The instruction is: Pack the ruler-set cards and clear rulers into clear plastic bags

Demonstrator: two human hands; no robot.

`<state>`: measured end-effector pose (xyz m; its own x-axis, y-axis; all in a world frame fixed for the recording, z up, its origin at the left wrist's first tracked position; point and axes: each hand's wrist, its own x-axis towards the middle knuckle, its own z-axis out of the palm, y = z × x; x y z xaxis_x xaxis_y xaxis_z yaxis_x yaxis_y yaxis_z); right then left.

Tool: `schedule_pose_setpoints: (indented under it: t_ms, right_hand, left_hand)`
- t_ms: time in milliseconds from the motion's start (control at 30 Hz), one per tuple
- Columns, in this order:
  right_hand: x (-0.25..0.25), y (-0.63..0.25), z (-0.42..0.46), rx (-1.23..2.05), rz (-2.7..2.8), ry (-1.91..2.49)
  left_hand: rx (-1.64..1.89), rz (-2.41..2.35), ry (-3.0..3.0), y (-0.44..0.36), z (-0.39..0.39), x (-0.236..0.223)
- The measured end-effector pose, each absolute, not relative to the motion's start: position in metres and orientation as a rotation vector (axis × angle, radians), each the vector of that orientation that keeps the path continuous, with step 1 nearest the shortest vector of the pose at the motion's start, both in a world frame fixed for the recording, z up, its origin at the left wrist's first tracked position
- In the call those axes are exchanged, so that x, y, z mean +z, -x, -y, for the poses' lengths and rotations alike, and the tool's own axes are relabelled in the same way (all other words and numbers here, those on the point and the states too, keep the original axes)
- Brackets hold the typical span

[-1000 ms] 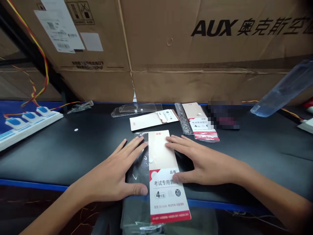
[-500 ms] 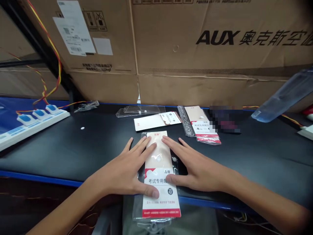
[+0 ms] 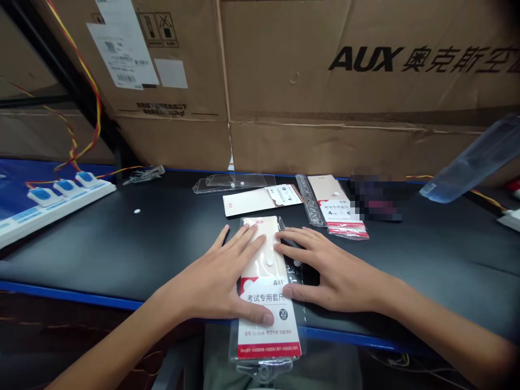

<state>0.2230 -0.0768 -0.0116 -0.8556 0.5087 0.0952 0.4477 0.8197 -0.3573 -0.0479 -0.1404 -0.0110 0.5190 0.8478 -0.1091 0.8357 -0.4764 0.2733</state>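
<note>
A cream and white printed card (image 3: 264, 319) with a red bottom band lies lengthwise in front of me, its lower end past the table's edge. A clear plastic pouch (image 3: 300, 314) with a hanging tab surrounds or underlies it; which of the two I cannot tell. My left hand (image 3: 221, 281) rests flat across the card's left side, fingers spread and thumb on the print. At the right side, my right hand (image 3: 325, 265) touches the card's edge with outstretched fingertips and thumb. Both hands are open. White round dots show on the card and pouch.
Behind lie another folded card (image 3: 247, 202), clear empty pouches (image 3: 221, 184) and a packaged card set (image 3: 335, 208). A white power strip (image 3: 57, 208) stands left. A long clear plastic sleeve (image 3: 471, 162) juts in from the right. Cardboard boxes (image 3: 284, 146) line the back.
The clear pouch has shifted rightward and now shows on both sides of the card. The card moved slightly left, and my left hand has come further over it.
</note>
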Motion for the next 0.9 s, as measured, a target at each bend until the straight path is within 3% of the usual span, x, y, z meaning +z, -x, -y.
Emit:
schedule_pose_setpoints:
  t_ms: [900]
  right_hand:
    - [-0.0139, -0.2213, 0.0819, 0.636, 2.63, 0.731]
  left_hand:
    - [0.12, -1.418, -2.459, 0.0417, 0.1391, -0.0144]
